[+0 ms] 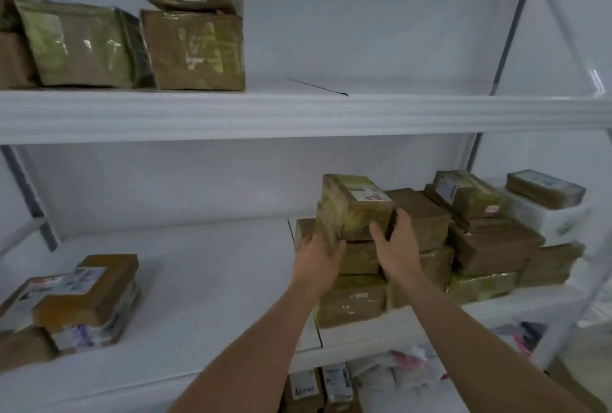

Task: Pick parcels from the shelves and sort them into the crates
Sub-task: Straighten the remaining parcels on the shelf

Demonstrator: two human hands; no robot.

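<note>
A brown taped parcel (pixel 356 205) with a white label on top sits at the top of a stack on the middle shelf (pixel 205 286). My left hand (pixel 319 258) presses its left side and my right hand (pixel 392 240) wraps its right front corner, so both hands grip it. Under it lie more brown parcels (pixel 351 300). No crate is in view.
More brown parcels (pixel 486 240) are piled to the right on the same shelf, with a white box (pixel 546 217) among them. Labelled parcels (pixel 79 300) lie at the shelf's left. The upper shelf (pixel 298 114) carries several cartons (pixel 193 48). Packets lie on the lower shelf (pixel 334 386).
</note>
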